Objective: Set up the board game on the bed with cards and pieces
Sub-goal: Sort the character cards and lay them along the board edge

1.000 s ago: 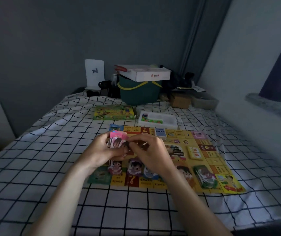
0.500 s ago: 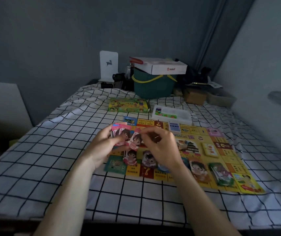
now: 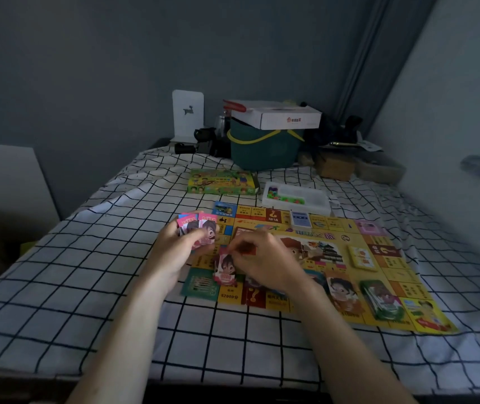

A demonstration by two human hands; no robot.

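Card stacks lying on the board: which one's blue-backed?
The small stack at the board's far edge, before the clear tray; the others are yellow and green.

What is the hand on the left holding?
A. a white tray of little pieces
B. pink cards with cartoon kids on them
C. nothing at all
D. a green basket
B: the left hand grips a fan of pink cards with cartoon kids above the game board.
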